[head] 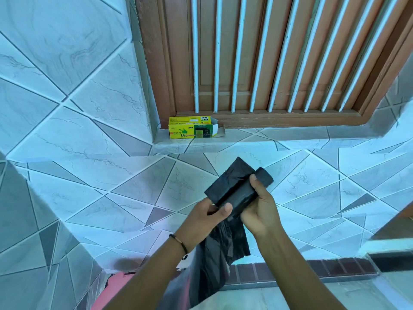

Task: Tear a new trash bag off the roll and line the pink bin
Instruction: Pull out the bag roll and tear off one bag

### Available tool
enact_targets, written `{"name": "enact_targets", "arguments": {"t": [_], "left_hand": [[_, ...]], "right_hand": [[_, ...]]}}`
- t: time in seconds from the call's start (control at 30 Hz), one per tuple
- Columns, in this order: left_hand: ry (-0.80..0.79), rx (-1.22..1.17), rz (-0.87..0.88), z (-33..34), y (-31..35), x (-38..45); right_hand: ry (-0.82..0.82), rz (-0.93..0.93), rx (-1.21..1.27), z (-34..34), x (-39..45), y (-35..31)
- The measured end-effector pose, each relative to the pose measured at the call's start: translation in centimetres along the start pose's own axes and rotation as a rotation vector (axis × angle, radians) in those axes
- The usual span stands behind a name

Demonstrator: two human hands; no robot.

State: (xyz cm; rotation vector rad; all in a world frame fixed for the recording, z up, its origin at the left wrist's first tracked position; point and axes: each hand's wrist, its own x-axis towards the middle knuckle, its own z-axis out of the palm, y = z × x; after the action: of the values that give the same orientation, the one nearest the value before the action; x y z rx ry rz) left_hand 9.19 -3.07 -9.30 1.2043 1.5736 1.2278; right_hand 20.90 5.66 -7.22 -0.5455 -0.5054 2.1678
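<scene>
Two hands (pixel 207 217) (pixel 260 211), one roll (pixel 243 191), one box (pixel 192 127)

The only print I can read is on the yellow box (pixel 191 127) lying on the window ledge (pixel 245 139). Its front face carries "eco" in pale letters at the left end, and just right of that "bin" in dark green beneath a green hand-shaped logo. A dark green panel further right on the same face holds a picture and small white print that I cannot make out. The top face has lines of fine dark print and small icons near the open end, all too small to read. I see no lettering on the black roll (pixel 242 193) or on anything else.
</scene>
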Motion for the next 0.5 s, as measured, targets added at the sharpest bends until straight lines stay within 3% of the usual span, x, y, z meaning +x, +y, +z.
{"name": "enact_targets", "arguments": {"t": [0.13,0.33,0.5], "left_hand": [[0.162,-0.052,-0.014,-0.4,1.1,-0.1],[0.393,0.232,0.090,-1.8,0.8,0.2],[0.383,0.248,0.184,-1.8,1.3,-0.4]], "right_hand": [[-0.026,-0.003,-0.189,-0.6,-0.4,-0.2],[0.002,0.004,-0.591,-1.0,-1.2,-1.7],[-0.026,0.026,-0.713,-0.8,-1.5,-3.0]]}}
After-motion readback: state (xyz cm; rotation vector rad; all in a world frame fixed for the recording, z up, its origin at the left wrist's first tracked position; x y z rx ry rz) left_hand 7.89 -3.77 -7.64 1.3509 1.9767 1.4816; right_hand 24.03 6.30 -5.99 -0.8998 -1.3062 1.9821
